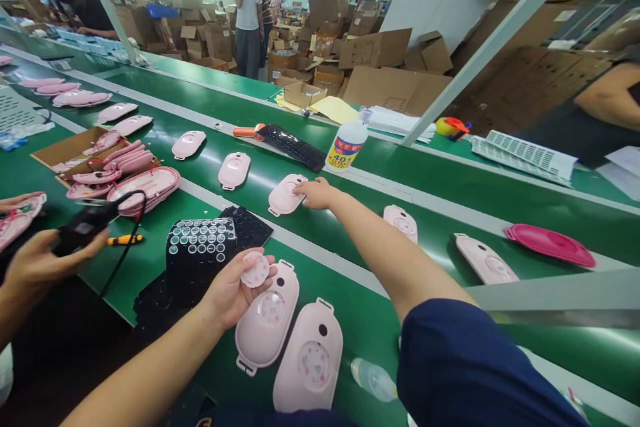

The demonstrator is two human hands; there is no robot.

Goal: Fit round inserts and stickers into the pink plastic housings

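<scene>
Carton (47,149), at far left, filled with pink parts. Co-worker's hand (37,263), gripping a black tool (85,227). Stack of pink trays (145,190), just right of the carton. Yellow-handled tool (125,239), lying on the table. Black sheet (180,270) bearing rows of round pieces.

Left hand (227,293), palm up, fingers curled around a small pile of clear, pink-dotted discs (255,269). Care: pile best kept level and pinched lightly by its edges, to limit slipping and smudging. Below it, two pale pink covers (267,327) (307,363), side by side.

Pale pink cover (281,200), on the green belt, in a row of similar ones. Right hand (317,193), reaching across, fingertips drawn together at its round middle; whether they pinch anything, cannot tell. Care: touch probably best centred and even, so the cover does not skid.

White bottle (347,147), labelled 401, beyond that hand. Small clear bottle (373,379), lying near the body. Deep pink cover (553,245), at far right.
</scene>
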